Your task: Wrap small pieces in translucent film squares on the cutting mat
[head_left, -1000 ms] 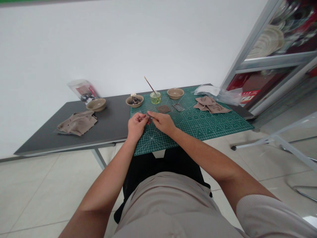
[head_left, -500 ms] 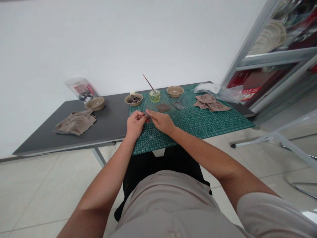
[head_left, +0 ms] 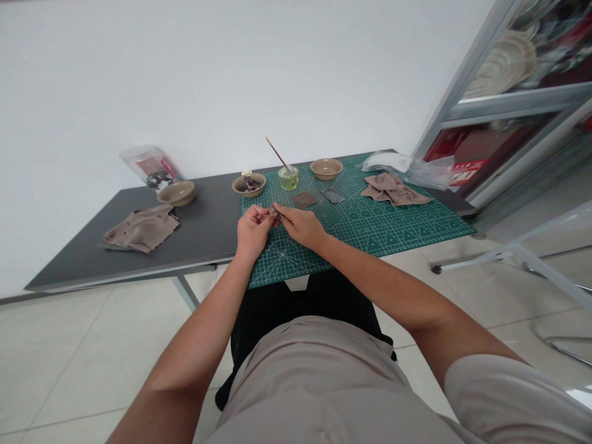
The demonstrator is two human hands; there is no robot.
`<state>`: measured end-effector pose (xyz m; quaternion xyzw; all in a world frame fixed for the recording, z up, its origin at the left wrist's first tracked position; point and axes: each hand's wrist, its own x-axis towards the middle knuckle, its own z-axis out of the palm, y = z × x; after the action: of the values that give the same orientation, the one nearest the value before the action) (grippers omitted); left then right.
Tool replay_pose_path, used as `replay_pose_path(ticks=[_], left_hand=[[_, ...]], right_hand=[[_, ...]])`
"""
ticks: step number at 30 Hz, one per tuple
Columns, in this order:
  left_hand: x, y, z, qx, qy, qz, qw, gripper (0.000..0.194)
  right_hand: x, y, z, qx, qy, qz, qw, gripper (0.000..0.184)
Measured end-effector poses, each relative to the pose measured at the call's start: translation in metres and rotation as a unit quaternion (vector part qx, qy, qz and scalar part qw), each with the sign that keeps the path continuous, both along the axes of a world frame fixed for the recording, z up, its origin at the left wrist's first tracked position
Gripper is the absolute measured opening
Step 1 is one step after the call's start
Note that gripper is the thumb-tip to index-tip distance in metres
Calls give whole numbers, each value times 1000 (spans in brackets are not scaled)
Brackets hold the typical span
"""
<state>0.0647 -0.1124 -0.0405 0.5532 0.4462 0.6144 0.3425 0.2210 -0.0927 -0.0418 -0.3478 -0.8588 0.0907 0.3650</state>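
My left hand (head_left: 253, 231) and my right hand (head_left: 303, 228) meet above the green cutting mat (head_left: 351, 228), fingers closed. Between their fingertips is a small greyish piece (head_left: 274, 211), mostly covered by the fingers; its kind does not show. Just beyond the hands lie a flat brown square piece (head_left: 304, 199) and a small grey see-through packet or sheet (head_left: 333, 195). A glass jar (head_left: 288, 179) of yellow-green liquid holds a thin stick (head_left: 277, 154), leaning left. Left of it, a tan bowl (head_left: 250, 192) contains dark pieces (head_left: 250, 184).
Another tan bowl (head_left: 326, 169) stands at the mat's back. On the right lie a brown cloth (head_left: 393, 189) and a plastic bag (head_left: 416, 169). Leftward on the dark table (head_left: 213, 216) are a second cloth (head_left: 142, 228), a bowl (head_left: 176, 194) and a clear container (head_left: 150, 166).
Both hands stay together over the mat. Their fingers have shifted slightly, and a little more of the greyish piece shows. The camera view has tilted slightly.
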Motion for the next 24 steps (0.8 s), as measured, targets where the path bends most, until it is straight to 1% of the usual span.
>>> replay_pose_path(ticks=[3,5,8,10,14,17,19,22,24], left_hand=[[1,-1,1,11,-20,7,1000,22],[1,-1,2,28,-28,22,999,22],[-1,-1,2,52,-33,54,997,21],[-1,0,2,50,-31,64,996,21],[-2,2,0,34,-15,37,999,25],[-1,3,-2,28,-14,7,999,30],[-1,3,-2,6,-12,-8,1000,34],[-1,1,-2,-22,32,9,999,24],[-2,-1,0,-17,87,35,995,14]], right_hand=[[-1,0,0,-7,-17,-2,1000,46],[-1,1,0,-6,-18,2,1000,45],[0,2,-1,-1,13,-15,1000,43],[1,3,0,3,39,-24,999,42],[2,4,1,0,71,-32,997,41],[1,3,2,-8,92,-56,994,40],[1,3,2,-9,100,-68,993,41],[1,1,1,5,82,-46,996,44],[1,-1,0,21,50,-19,998,44]])
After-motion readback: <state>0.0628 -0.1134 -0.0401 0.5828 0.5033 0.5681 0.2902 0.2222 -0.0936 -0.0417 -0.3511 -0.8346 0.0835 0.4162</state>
